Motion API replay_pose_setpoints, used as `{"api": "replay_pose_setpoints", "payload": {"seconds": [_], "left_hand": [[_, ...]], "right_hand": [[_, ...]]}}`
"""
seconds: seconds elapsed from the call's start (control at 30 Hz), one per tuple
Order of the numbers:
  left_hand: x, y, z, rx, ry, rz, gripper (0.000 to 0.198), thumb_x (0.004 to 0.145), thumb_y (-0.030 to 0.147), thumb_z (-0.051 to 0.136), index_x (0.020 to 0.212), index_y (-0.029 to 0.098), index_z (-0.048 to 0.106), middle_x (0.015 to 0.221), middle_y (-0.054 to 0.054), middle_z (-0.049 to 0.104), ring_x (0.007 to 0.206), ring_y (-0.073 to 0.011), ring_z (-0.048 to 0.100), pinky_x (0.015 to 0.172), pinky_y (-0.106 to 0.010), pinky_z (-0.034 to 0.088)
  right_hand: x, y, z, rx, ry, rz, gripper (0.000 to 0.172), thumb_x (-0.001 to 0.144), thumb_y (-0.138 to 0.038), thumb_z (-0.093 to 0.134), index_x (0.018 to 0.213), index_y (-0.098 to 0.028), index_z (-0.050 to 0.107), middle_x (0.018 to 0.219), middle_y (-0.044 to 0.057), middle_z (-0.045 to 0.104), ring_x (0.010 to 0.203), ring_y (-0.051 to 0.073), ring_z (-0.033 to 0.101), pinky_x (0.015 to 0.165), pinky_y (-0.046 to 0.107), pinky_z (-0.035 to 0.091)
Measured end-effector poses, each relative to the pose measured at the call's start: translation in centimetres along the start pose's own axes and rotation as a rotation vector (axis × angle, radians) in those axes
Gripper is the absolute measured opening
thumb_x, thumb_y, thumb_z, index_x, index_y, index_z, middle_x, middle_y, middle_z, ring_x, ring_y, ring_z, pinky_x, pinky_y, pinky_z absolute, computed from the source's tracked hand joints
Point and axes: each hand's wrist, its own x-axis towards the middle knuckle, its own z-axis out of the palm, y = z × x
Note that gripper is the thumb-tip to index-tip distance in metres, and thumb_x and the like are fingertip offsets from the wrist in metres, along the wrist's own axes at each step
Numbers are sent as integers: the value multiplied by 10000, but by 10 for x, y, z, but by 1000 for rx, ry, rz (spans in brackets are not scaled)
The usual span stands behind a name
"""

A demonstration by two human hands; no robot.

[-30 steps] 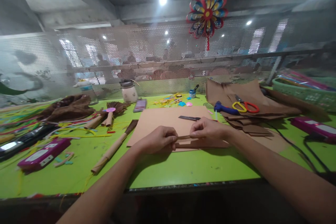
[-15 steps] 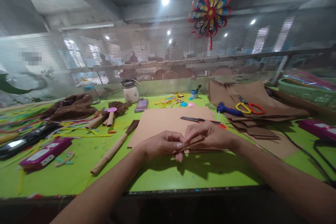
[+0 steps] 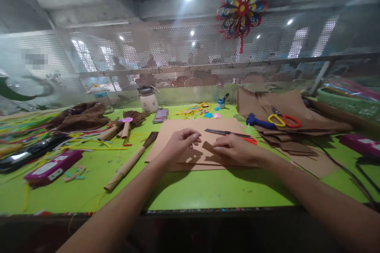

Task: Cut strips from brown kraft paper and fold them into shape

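Observation:
My right hand [image 3: 233,148] pinches a small piece of brown paper [image 3: 209,148] between thumb and fingertips, over a stack of brown cardboard sheets [image 3: 169,126]. To its left, my left hand [image 3: 183,142] hovers above the same sheets, its fingers loosely curled and apart with nothing visible in them. Just behind my right hand lies a dark-bladed tool with an orange handle [image 3: 248,138], partly covered by the hand. A rolled brown paper tube with a dark fringed end [image 3: 127,170] rests on the green table, left of the cardboard.
On the right, yellow-and-red scissors [image 3: 283,120] and a blue glue gun [image 3: 261,121] lie on brown paper. Purple power strips [image 3: 53,168] sit at both sides. A jar [image 3: 148,101] stands at the back. Coloured strips cover the left, and a green basket [image 3: 350,99] is far right.
My hands have come apart; they were together on the brown paper piece. My left hand has let go and moved left and up. The paper stays in my right hand.

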Motion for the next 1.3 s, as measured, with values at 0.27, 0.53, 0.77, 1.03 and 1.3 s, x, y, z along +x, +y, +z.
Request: {"api": "replay_pose_setpoints", "payload": {"seconds": [0.27, 0.53, 0.77, 1.03, 1.3], "left_hand": [[-2, -7, 16, 618, -149, 193, 193, 807, 276, 566, 781, 156, 714, 771, -55, 650, 739, -170, 573, 656, -257, 416], [-3, -14, 6, 739, -215, 247, 173, 828, 238, 560, 822, 149, 708, 785, -66, 666, 756, -175, 577, 687, -258, 413], [0, -17, 10, 746, -218, 298, 148, 827, 230, 576, 824, 147, 699, 790, -59, 634, 763, -167, 568, 690, -249, 422], [1, -21, 21, 734, -215, 402, 169, 840, 190, 551, 764, 152, 697, 719, -41, 582, 725, -144, 543, 628, -220, 399], [2, -26, 19, 721, -202, 451, 149, 831, 172, 560, 774, 147, 696, 735, -42, 593, 715, -139, 552, 632, -217, 413]], "right_hand": [[9, 0, 20, -255, -48, -91, 397, 947, -392, 402, 865, -134, 692, 767, 64, 620, 661, 135, 525, 607, 248, 360], [8, 15, 26, -294, 62, -193, 247, 908, -221, 492, 845, -149, 720, 784, 68, 606, 719, 136, 547, 653, 246, 392], [10, 21, 31, -236, 89, -143, 173, 858, -184, 550, 827, -145, 715, 752, 56, 649, 686, 135, 569, 648, 236, 412], [11, 19, 30, -333, 62, -198, 172, 854, -142, 520, 799, -143, 683, 763, 54, 625, 701, 142, 543, 644, 241, 392], [11, 15, 29, -337, 51, -150, 144, 818, -97, 526, 797, -134, 663, 756, 46, 605, 694, 135, 521, 639, 233, 379]]}}
